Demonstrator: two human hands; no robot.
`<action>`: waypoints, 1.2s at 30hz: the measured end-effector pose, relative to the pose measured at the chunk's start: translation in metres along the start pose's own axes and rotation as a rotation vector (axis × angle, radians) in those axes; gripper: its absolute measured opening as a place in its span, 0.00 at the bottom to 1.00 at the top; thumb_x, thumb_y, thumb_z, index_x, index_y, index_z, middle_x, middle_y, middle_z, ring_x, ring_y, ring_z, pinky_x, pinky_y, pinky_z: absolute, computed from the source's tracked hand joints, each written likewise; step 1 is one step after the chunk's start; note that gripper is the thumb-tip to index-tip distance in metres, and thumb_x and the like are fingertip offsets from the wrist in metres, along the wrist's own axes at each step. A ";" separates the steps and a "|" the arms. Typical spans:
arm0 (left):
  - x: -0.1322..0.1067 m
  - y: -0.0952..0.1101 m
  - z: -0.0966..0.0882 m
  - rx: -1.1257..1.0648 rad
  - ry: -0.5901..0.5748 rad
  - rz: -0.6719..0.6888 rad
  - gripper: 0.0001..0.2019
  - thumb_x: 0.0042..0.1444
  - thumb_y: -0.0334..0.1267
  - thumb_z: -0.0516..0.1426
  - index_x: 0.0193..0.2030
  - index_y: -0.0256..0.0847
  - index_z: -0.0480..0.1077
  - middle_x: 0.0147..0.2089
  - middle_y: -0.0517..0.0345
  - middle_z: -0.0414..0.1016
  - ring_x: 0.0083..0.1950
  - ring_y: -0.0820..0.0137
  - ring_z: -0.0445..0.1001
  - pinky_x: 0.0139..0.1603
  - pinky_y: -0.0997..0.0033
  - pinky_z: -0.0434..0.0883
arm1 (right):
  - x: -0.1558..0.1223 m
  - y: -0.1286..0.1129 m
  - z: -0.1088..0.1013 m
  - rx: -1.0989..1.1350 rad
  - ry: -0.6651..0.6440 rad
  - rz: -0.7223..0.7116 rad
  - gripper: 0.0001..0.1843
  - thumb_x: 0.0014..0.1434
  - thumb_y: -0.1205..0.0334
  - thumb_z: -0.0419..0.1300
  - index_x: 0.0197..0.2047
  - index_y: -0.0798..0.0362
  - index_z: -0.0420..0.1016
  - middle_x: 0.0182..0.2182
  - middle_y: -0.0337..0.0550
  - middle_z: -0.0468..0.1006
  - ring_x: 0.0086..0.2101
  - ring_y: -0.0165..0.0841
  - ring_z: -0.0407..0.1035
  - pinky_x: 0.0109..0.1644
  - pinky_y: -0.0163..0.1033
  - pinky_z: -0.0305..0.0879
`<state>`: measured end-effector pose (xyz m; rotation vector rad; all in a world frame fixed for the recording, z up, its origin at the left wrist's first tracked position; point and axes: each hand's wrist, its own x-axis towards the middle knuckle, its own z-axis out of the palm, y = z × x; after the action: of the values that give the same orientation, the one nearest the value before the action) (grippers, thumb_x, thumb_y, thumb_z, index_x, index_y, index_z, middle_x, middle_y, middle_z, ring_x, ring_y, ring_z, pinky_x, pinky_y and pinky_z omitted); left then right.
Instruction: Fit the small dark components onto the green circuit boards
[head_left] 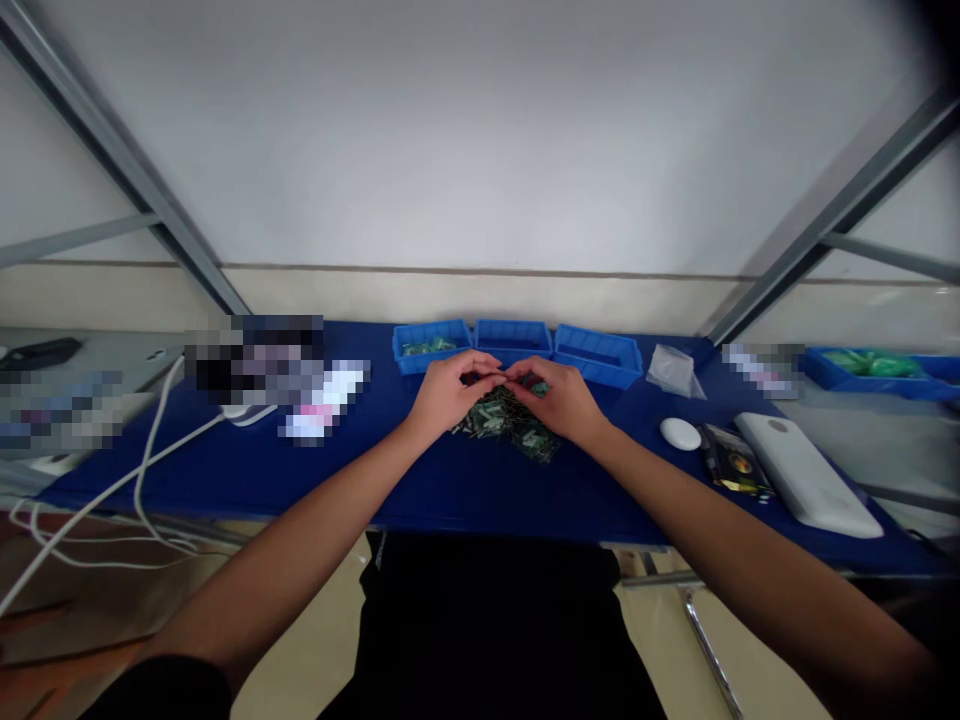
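My left hand and my right hand meet fingertip to fingertip above a pile of small green and metallic parts on the blue tabletop. Thumb and fingers of each hand are pinched together. Whatever lies between them is too small to make out. Just behind the hands stand a left blue bin with some small pale green parts in it, a middle blue bin and a right blue bin. The hands partly cover the pile.
On the right lie a clear plastic bag, a white rounded case, a dark packet and a long white device. White cables hang over the left edge. Farther right, another blue bin holds green items.
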<state>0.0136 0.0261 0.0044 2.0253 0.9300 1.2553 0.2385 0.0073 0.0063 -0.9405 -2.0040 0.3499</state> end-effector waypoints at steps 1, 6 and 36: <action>0.000 0.000 0.001 -0.014 -0.014 -0.001 0.12 0.65 0.44 0.67 0.52 0.44 0.79 0.45 0.54 0.88 0.45 0.63 0.86 0.51 0.60 0.78 | 0.000 0.000 0.000 0.020 -0.007 0.019 0.04 0.68 0.58 0.65 0.45 0.47 0.78 0.38 0.42 0.85 0.34 0.35 0.79 0.41 0.43 0.79; 0.000 0.008 0.001 -0.067 -0.021 0.019 0.21 0.63 0.49 0.68 0.59 0.44 0.76 0.54 0.48 0.85 0.47 0.62 0.85 0.46 0.63 0.80 | 0.000 -0.006 -0.003 0.070 -0.004 0.021 0.23 0.64 0.64 0.63 0.62 0.45 0.71 0.40 0.41 0.81 0.34 0.34 0.77 0.40 0.42 0.79; 0.001 -0.010 0.005 -0.212 -0.028 -0.144 0.18 0.56 0.46 0.71 0.34 0.41 0.67 0.42 0.51 0.86 0.42 0.63 0.85 0.44 0.62 0.79 | 0.003 -0.004 -0.006 -0.090 0.092 -0.132 0.06 0.69 0.65 0.64 0.47 0.45 0.82 0.45 0.46 0.85 0.49 0.43 0.78 0.56 0.54 0.77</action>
<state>0.0158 0.0319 -0.0047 1.7762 0.8737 1.1907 0.2409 0.0060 0.0135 -0.8587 -1.9989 0.1421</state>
